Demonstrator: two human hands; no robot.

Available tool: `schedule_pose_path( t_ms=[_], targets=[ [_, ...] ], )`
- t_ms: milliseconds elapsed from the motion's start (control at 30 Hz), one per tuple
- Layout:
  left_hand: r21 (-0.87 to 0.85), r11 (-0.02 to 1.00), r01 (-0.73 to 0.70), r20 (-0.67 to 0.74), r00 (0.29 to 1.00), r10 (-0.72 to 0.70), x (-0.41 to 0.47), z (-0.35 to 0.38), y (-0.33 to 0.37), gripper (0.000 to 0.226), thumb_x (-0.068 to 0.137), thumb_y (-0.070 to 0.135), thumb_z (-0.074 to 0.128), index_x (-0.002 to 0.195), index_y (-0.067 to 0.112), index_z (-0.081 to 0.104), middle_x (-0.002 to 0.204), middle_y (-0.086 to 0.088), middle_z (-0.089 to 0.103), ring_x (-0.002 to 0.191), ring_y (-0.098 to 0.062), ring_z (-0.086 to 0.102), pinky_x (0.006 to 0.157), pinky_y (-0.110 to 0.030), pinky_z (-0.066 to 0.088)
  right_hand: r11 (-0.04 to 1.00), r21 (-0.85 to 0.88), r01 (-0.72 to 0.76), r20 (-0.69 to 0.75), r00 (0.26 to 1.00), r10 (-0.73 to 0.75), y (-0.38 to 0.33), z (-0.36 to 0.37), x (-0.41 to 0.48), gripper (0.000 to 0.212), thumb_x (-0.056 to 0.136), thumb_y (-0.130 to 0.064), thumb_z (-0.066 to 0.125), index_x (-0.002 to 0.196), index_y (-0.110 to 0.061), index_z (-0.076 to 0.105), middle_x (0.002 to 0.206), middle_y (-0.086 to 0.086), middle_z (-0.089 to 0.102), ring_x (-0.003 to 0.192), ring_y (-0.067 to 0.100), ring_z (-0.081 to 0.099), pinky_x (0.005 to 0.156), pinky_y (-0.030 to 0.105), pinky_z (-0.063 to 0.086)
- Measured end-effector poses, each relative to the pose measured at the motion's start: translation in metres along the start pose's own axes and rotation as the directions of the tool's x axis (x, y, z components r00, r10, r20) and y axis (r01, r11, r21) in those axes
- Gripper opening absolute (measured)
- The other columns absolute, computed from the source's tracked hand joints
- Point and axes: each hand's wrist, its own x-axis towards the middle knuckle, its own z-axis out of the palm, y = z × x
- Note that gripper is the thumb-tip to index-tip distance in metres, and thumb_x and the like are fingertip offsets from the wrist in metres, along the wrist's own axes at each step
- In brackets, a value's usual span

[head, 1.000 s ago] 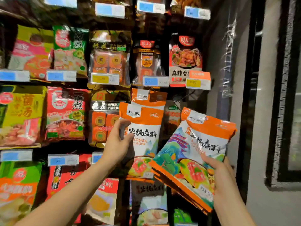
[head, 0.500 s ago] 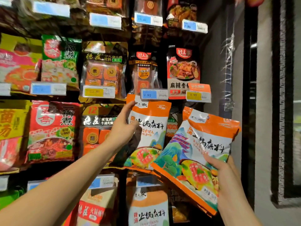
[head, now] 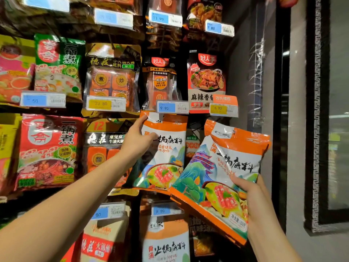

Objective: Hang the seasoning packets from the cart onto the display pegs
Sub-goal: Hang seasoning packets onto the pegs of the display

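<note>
Head view: shelves of hanging seasoning bags fill the wall. The left hand (head: 137, 140) grips an orange-and-white hotpot-base packet (head: 166, 154), thumb across the front and forefinger reaching up its top left corner. The packet's top edge sits right under a blue price tag (head: 171, 107) reading 9.90, which overlaps that edge. A black bag with a red logo (head: 160, 80) hangs just above. To the right a yellow price tag (head: 221, 109) reads 6.90. The right hand (head: 253, 197), well apart from the left, clasps a tilted stack of matching orange-and-white packets (head: 222, 171) by its lower corner, "150" printed there. A second ago the left hand's packet was lower, below another like it; the stack has kept its tilt.
</note>
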Motion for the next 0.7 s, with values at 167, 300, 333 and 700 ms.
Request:
schedule_pose_path(
  t_ms=[167, 300, 333, 700],
  targets=[
    [-0.010, 1.000, -0.007, 0.038, 0.999, 0.007, 0.001, 0.002, 0.001, 0.079, 0.085, 0.023, 0.073, 0.153, 0.039, 0.036, 0.148, 0.008, 0.052, 0.116, -0.019, 0.063, 0.103, -0.050, 0.052, 1.000, -0.016, -0.001, -0.008, 1.000, 0.001, 0.000, -0.002, -0.001, 0.045, 0.090, -0.018, 0.075, 0.129, -0.032, 0.057, 0.105, 0.004, 0.079, 0.088, 0.035, 0.078, 0.085, 0.058, 0.060],
    [0.031, 0.999, -0.016, 0.010, 1.000, 0.015, 0.002, 0.002, 0.003, 0.078, 0.087, 0.027, 0.074, 0.154, 0.037, 0.036, 0.154, 0.008, 0.046, 0.099, -0.007, 0.064, 0.097, -0.044, 0.053, 1.000, -0.018, 0.004, -0.014, 1.000, -0.004, 0.000, -0.005, -0.001, 0.045, 0.091, -0.018, 0.075, 0.129, -0.032, 0.057, 0.106, 0.003, 0.079, 0.088, 0.034, 0.078, 0.083, 0.055, 0.061],
    [0.042, 0.999, -0.016, -0.007, 1.000, 0.016, 0.003, 0.002, 0.004, 0.078, 0.088, 0.028, 0.076, 0.155, 0.035, 0.036, 0.152, 0.008, 0.048, 0.094, -0.001, 0.063, 0.096, -0.041, 0.053, 1.000, -0.018, 0.002, -0.016, 1.000, -0.002, 0.001, -0.005, -0.001, 0.045, 0.090, -0.019, 0.076, 0.129, -0.032, 0.057, 0.106, 0.004, 0.079, 0.088, 0.034, 0.078, 0.083, 0.056, 0.061],
    [0.216, 0.976, 0.018, -0.086, 0.996, 0.000, 0.016, 0.006, 0.011, 0.074, 0.090, 0.049, 0.072, 0.154, 0.030, 0.040, 0.147, -0.007, 0.055, 0.121, -0.031, 0.060, 0.096, -0.048, 0.050, 0.999, -0.033, -0.004, -0.028, 1.000, 0.003, -0.001, -0.008, -0.001, 0.048, 0.090, -0.020, 0.076, 0.131, -0.033, 0.056, 0.102, 0.003, 0.079, 0.086, 0.034, 0.078, 0.082, 0.053, 0.061]
  ],
)
